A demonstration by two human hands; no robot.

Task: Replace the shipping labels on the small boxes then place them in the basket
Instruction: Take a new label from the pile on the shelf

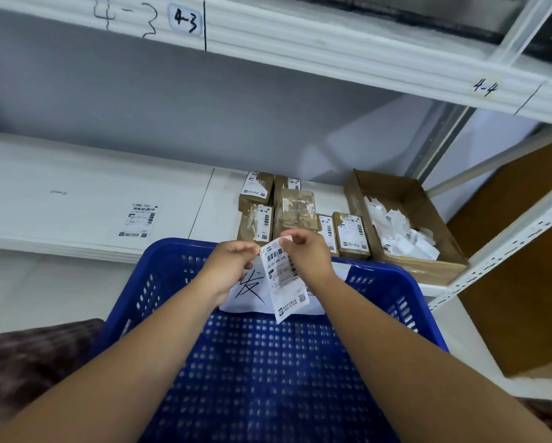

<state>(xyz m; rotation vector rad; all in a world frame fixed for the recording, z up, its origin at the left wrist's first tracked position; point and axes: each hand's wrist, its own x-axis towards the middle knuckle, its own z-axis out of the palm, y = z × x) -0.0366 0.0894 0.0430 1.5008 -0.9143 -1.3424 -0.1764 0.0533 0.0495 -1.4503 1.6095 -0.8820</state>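
You have one loose label [139,220] lying flat on the white shelf [60,174] at the left of the frame, well apart from everything else. Below centre sits one blue basket [147,292], and one white sheet [252,290] with a handwritten character lies against its far wall. Over the basket, your left hand [233,266] pinches the left edge of one label [286,279] near its top, fingers curled, and your right hand [306,254] pinches its top corner between thumb and fingertips. The label hangs down between your hands, printed side towards you. Just behind your hands, six small boxes [256,223] are clustered on the shelf. Five of them show labels, and the one lying on top in the middle [295,211] shows only bare, torn tape. To their right stands one open carton [428,270] holding a heap of crumpled white scraps [399,231]. The shelf belongs to a white metal rack against a grey wall. The beam above carries two tags, "4-3" [185,20] at upper left and "4-4" [485,87] at upper right. A brown panel [524,251] fills the right edge.
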